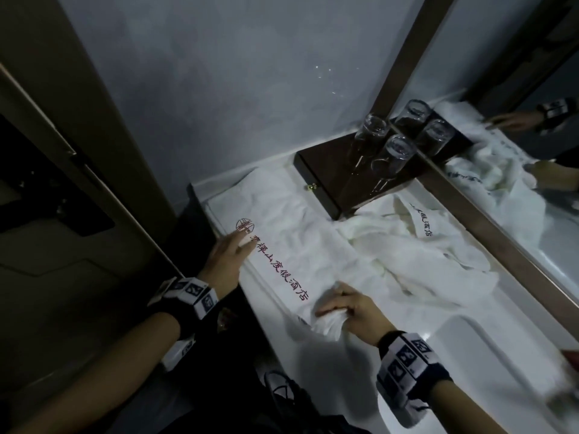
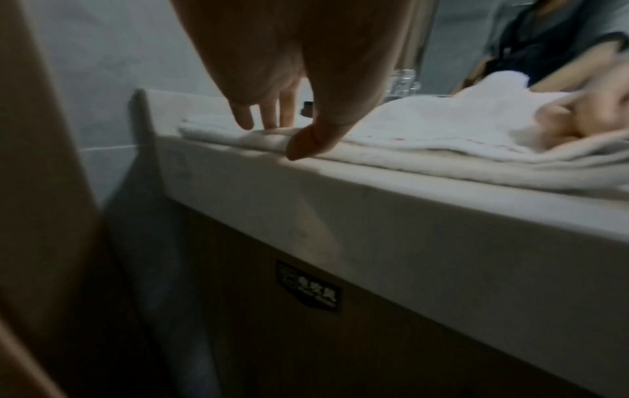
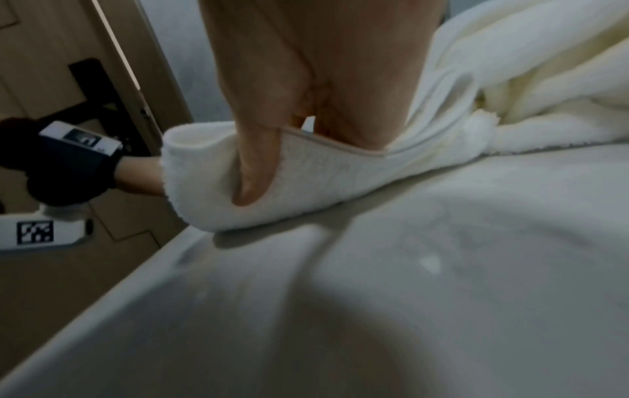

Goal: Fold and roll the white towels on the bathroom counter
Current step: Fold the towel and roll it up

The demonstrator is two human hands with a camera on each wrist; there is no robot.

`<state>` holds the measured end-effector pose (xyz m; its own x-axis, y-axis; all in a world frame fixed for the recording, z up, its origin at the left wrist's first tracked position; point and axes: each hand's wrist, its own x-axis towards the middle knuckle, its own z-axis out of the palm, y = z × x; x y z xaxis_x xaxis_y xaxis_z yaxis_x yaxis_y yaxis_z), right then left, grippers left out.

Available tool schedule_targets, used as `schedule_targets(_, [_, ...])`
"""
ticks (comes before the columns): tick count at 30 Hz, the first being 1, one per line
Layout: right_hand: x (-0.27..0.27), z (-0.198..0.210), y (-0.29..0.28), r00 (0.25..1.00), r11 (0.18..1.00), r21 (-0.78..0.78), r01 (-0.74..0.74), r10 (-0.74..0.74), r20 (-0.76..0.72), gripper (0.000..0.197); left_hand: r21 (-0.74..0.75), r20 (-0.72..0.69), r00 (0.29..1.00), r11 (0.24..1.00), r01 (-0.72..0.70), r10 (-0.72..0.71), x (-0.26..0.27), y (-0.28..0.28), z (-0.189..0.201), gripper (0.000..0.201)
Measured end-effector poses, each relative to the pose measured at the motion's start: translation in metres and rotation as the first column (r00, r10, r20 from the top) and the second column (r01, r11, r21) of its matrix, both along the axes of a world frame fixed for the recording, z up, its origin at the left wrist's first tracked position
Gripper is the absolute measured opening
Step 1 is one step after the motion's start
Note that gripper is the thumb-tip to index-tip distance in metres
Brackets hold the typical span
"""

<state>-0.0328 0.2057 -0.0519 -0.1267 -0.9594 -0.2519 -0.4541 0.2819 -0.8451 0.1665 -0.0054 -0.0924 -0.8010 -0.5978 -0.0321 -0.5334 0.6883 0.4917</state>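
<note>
Left hand (image 1: pixel 227 261): fingers straight, pressing flat on the far-left part of the folded towel (image 1: pixel 294 255), near the red logo.
Folded towel: lies along the near-left edge of the counter (image 2: pixel 374 215), lettering up.
Right hand (image 1: pixel 351 308): fingers and thumb curled round the towel's near end, which has begun to curl into a roll.
Technique: keep the left palm anchoring the strip; turn the roll tightly, edges aligned.
Second towel (image 1: pixel 423 261): crumpled, right of the strip, by the mirror (image 1: pixel 517 151).

I saw open counter (image 1: pixel 488 364) toward four o'clock; at one o'clock the dark box (image 1: pixel 332 180) with upturned glasses (image 1: pixel 391 155) and the mirror (image 1: pixel 517 170) blocked passage.
</note>
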Motion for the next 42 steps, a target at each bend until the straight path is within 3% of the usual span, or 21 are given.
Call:
schedule_targets(3, [0.011,0.003,0.004,1.0,0.994,-0.111,-0.007,0.005,-0.017,0.024,0.015,0.113,0.978,0.984,0.178,-0.178,-0.01,0.028,0.004,0.075])
schedule_targets(5, [0.017,-0.001,0.007,0.999,0.997,-0.065,-0.041,0.041,-0.01,0.026,0.078,0.115,0.942,0.948,0.307,-0.315,-0.015,0.046,0.002,0.075])
schedule_targets(8, [0.021,-0.004,0.013,0.971,0.986,0.131,-0.1,0.126,-0.205,0.041,0.129,0.127,0.929,0.935,0.331,-0.346,-0.015,0.066,-0.003,0.074])
schedule_targets(11, [0.017,-0.003,0.019,0.968,0.975,0.075,-0.21,0.218,-0.122,0.059,0.121,0.168,0.926,0.939,0.322,-0.339,-0.011,0.075,-0.009,0.073])
schedule_targets(13, [0.008,0.003,0.018,0.994,0.996,0.012,-0.09,0.091,-0.063,0.052,0.117,0.193,0.92,0.939,0.324,-0.342,-0.009,0.079,-0.011,0.074])
schedule_targets(15, [-0.006,0.0,0.015,0.96,0.974,-0.117,0.193,-0.213,-0.184,0.04,0.115,0.199,0.921,0.941,0.317,-0.335,-0.009,0.081,-0.011,0.074])
schedule_targets(18, [-0.015,-0.006,0.008,0.769,0.869,-0.18,0.462,-0.493,-0.406,0.033,0.122,0.194,0.929,0.948,0.295,-0.314,-0.011,0.083,-0.012,0.075])
schedule_targets(20, [-0.016,-0.01,0.003,0.665,0.859,-0.118,0.498,-0.465,-0.584,0.033,0.134,0.198,0.927,0.946,0.296,-0.318,-0.011,0.083,-0.009,0.076])
schedule_targets(21, [-0.019,-0.011,0.001,0.673,0.872,-0.022,0.49,-0.394,-0.626,0.038,0.142,0.207,0.921,0.942,0.304,-0.329,-0.011,0.082,-0.008,0.077])
schedule_targets(22, [-0.021,-0.008,-0.001,0.734,0.842,0.124,0.525,-0.373,-0.568,0.043,0.154,0.219,0.915,0.938,0.312,-0.34,-0.011,0.081,-0.005,0.077])
schedule_targets(24, [-0.023,0.0,-0.001,0.825,0.763,0.334,0.554,-0.447,-0.346,0.043,0.185,0.239,0.906,0.932,0.312,-0.351,-0.014,0.078,0.001,0.073])
schedule_targets(28, [-0.02,0.009,0.007,0.88,0.863,0.197,0.465,-0.428,-0.204,0.024,0.2,0.173,0.951,0.955,0.221,-0.256,-0.032,0.071,0.025,0.058])
schedule_targets(31, [-0.018,0.011,0.013,0.882,0.878,0.083,0.471,-0.467,-0.061,0.03,0.249,0.057,0.98,0.953,0.172,-0.192,-0.055,0.07,0.041,0.05])
schedule_targets(33, [-0.02,0.011,0.015,0.847,0.847,0.013,0.531,-0.531,0.005,0.033,0.231,0.094,0.954,0.938,0.259,-0.286,-0.065,0.077,0.047,0.048])
schedule_targets(35, [-0.024,0.006,0.019,0.819,0.819,0.004,0.574,-0.574,0.021,0.033,0.202,0.187,0.883,0.896,0.395,-0.431,-0.068,0.089,0.046,0.051])
schedule_targets(37, [-0.029,-0.002,0.023,0.797,0.795,0.054,0.604,-0.603,-0.029,0.037,0.16,0.263,0.795,0.837,0.523,-0.547,-0.065,0.1,0.038,0.055])
schedule_targets(39, [-0.027,-0.012,0.03,0.783,0.796,0.039,0.604,-0.584,-0.214,0.047,0.125,0.288,0.751,0.801,0.586,-0.594,-0.059,0.106,0.029,0.053])
schedule_targets(42, [-0.016,-0.017,0.041,0.741,0.862,-0.206,0.463,-0.504,-0.445,0.053,0.107,0.251,0.753,0.79,0.603,-0.608,-0.051,0.109,0.021,0.044])
